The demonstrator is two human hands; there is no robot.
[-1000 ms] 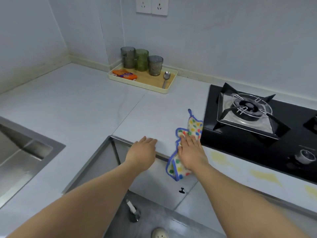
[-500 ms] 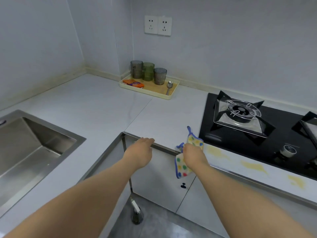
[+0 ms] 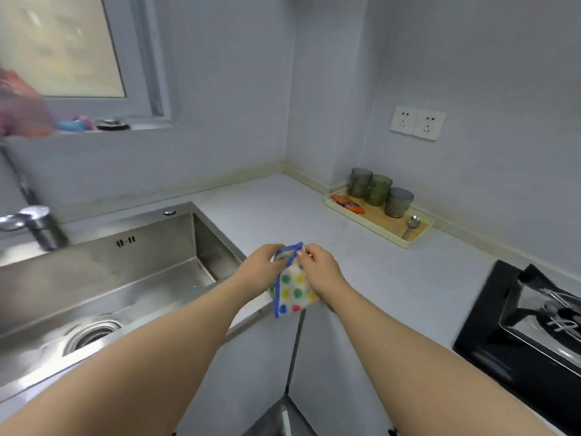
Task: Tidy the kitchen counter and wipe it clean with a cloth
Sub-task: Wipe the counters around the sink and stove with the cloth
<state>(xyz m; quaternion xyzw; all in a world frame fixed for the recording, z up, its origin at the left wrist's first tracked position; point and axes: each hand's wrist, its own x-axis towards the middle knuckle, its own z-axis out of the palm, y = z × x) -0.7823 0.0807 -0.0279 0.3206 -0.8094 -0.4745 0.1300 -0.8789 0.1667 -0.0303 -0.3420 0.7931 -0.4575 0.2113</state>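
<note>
With left hand (image 3: pixel 259 269) and right hand (image 3: pixel 319 273) we pinch the white, dotted, blue-edged fabric cloth (image 3: pixel 295 292); slack below the grip could snag.

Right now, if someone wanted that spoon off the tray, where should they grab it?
By the handle, I'd say, pinched from above, coming in from the near side. The spoon lies flat at the right end of the tray, bowl farthest away, handle pointing at the near rim. The nearest cup stands by the bowl end, so the handle end looks freer.
</note>
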